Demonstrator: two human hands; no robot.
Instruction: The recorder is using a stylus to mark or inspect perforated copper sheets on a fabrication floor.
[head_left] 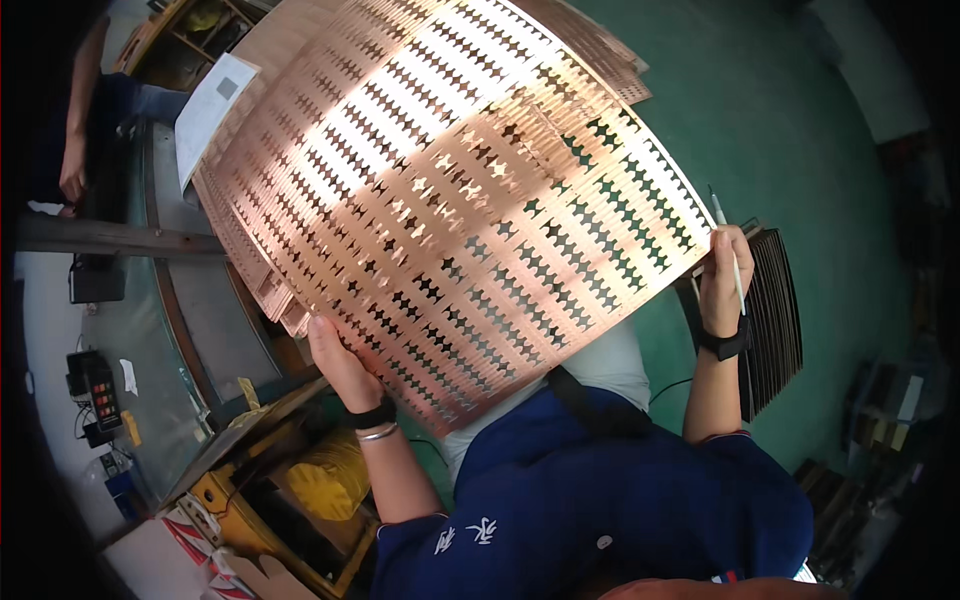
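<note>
A large copper-coloured perforated sheet [440,225], with rows of star-shaped cutouts, is held up tilted in front of me. Bright light glares across its upper part. My left hand [345,368] is closed on its near left corner, thumb on the top face. At the right corner my right hand [724,285] grips the edge, and a thin white pen [739,278] is tucked in the same hand, pointing up. The fingers under the sheet are hidden. Behind its left edge lies a stack of similar sheets [228,225], with a white paper [210,112] beside it.
Dark slotted panels [775,320] stand on the green floor [760,120] at my right. A glass-topped table [135,330] is at left, with a small black keypad device [98,388]. Yellow cloth [330,480] lies in a yellow frame below. Another person's arm [80,120] shows far left.
</note>
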